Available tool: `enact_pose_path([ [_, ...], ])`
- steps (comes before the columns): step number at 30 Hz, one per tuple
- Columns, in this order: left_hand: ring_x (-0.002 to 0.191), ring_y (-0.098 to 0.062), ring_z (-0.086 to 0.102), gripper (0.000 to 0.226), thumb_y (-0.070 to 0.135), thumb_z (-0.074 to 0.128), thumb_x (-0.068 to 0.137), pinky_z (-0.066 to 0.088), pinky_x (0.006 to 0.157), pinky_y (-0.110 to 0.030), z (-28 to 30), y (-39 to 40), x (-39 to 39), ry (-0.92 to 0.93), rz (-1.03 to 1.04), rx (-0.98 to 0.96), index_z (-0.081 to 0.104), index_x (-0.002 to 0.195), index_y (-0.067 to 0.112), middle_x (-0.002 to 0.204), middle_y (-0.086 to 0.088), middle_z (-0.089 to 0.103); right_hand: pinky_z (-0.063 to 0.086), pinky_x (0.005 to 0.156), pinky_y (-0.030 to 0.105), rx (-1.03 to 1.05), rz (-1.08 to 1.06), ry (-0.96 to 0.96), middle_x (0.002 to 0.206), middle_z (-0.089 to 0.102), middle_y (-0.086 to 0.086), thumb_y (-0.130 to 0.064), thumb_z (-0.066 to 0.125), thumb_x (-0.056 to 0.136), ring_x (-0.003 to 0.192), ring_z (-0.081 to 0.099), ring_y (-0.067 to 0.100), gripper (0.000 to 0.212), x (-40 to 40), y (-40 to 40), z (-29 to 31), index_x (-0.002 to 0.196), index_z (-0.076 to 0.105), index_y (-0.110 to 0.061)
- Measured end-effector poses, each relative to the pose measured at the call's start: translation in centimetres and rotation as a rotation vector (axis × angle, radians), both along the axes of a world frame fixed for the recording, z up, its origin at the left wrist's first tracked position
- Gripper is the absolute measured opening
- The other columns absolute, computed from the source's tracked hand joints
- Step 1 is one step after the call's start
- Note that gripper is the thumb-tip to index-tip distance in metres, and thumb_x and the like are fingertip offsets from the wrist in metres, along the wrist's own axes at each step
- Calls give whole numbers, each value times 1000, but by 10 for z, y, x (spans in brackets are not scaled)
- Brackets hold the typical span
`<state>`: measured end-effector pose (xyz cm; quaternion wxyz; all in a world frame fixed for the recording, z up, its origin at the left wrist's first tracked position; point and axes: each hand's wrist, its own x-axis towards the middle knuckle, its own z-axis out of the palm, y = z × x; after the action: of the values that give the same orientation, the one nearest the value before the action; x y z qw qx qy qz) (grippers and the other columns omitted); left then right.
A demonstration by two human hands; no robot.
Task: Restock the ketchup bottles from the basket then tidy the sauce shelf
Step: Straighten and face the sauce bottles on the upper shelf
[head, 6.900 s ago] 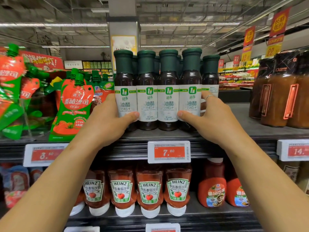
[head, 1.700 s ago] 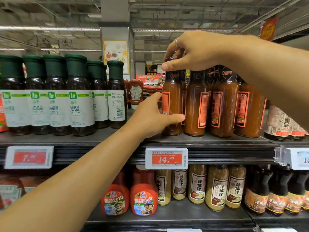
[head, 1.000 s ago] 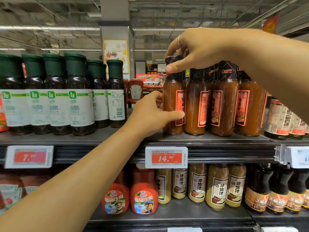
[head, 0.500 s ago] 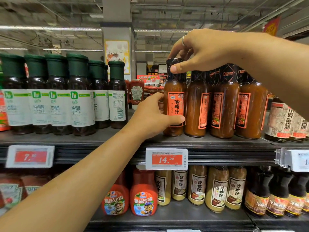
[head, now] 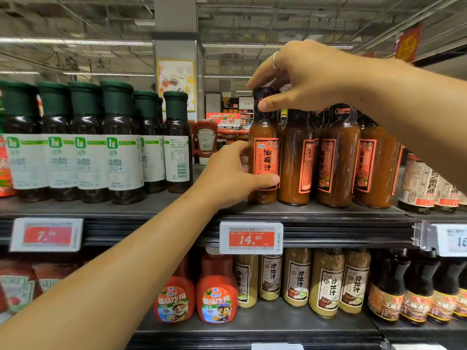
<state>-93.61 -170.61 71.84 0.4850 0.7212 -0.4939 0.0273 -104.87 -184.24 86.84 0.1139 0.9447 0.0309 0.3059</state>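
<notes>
An orange dressing bottle (head: 265,152) with a black neck wrap stands leftmost in its row on the upper shelf (head: 316,210), its label facing me. My right hand (head: 298,74) pinches its black cap from above. My left hand (head: 227,178) wraps its lower body, thumb across the label's bottom edge. Three more orange bottles (head: 336,160) stand to its right, their labels turned sideways. Red ketchup bottles (head: 217,291) sit upside down on the lower shelf. No basket is in view.
Green-capped dark dressing bottles (head: 118,145) fill the upper shelf's left. A Heinz bottle (head: 206,141) stands behind the gap. Price tags (head: 251,237) hang on the shelf edge. Tan salad dressing bottles (head: 326,281) and dark sauce bottles (head: 409,291) line the lower shelf.
Both hands have turned the leftmost orange bottle, so its label now faces front instead of sideways. Earlier, my hands were on the green-capped bottles further left.
</notes>
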Motion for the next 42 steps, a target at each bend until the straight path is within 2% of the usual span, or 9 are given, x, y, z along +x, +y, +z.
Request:
enact_pose_path([
  [6, 113, -9, 63, 74, 47, 89, 69, 52, 101, -45, -1, 0, 0, 8, -5, 1, 55, 133, 32, 120, 14, 67, 31, 79, 0, 37, 14, -35, 126, 70, -9, -38, 73, 90, 106, 56, -6, 43, -3, -1, -12, 132, 64, -33],
  [10, 114, -7, 61, 73, 48, 87, 70, 51, 102, -44, -1, 0, 0, -14, -1, 3, 53, 134, 33, 121, 15, 65, 36, 85, 12, -26, -9, -88, 129, 68, -5, -40, 67, 94, 118, 62, 13, 43, -3, -1, -20, 136, 60, -34],
  [16, 107, 0, 58, 72, 51, 84, 73, 46, 87, -24, -1, -2, 2, -46, -7, 7, 49, 134, 38, 117, 22, 61, 39, 103, 26, 20, -34, -67, 141, 60, -7, -52, 61, 94, 129, 54, 9, 54, -22, -5, -19, 144, 47, -36],
  [21, 88, 19, 57, 71, 50, 83, 74, 41, 67, -7, -2, -1, -1, -71, -21, 5, 42, 132, 43, 98, 35, 59, 41, 95, 20, 84, -61, -121, 129, 66, -10, -52, 60, 93, 112, 58, -2, 45, -62, -19, -10, 133, 55, -36],
  [23, 98, 17, 56, 71, 50, 82, 75, 44, 76, -9, 2, 0, -6, -82, 15, -87, 40, 132, 41, 110, 31, 59, 41, 95, 19, 94, -91, -111, 127, 66, -10, -46, 60, 94, 111, 59, -3, 40, -72, -25, -13, 132, 57, -35],
  [25, 110, 2, 53, 69, 44, 80, 78, 44, 92, -22, 14, 4, -11, -196, 139, -228, 44, 136, 30, 126, 14, 55, 42, 97, 21, 101, -110, -115, 128, 66, -9, -40, 60, 96, 115, 59, 0, 38, -80, -29, -15, 133, 57, -34],
  [29, 106, -16, 54, 37, 26, 69, 83, 44, 94, -28, 62, 13, -31, -709, 244, -425, 62, 116, 11, 112, -3, 60, 38, 95, 14, 107, -121, -190, 129, 64, -12, -38, 61, 94, 115, 57, 1, 39, -96, -25, -28, 132, 58, -32],
  [35, 108, -7, 54, 36, 39, 57, 93, 39, 89, -21, 129, -9, -48, -833, 158, -101, 59, 126, 25, 122, 4, 61, 41, 89, 15, 159, -114, -406, 115, 71, -10, -34, 65, 89, 104, 61, 4, 33, -104, -7, -78, 121, 69, -26],
  [42, 128, -9, 48, 53, 20, 58, 94, 35, 102, -29, 157, -28, -45, -940, -39, 474, 48, 145, 33, 144, 9, 52, 55, 69, 21, 376, -185, -464, 82, 70, -14, -41, 69, 85, 73, 63, -5, 28, -85, 15, -120, 110, 69, -29],
])
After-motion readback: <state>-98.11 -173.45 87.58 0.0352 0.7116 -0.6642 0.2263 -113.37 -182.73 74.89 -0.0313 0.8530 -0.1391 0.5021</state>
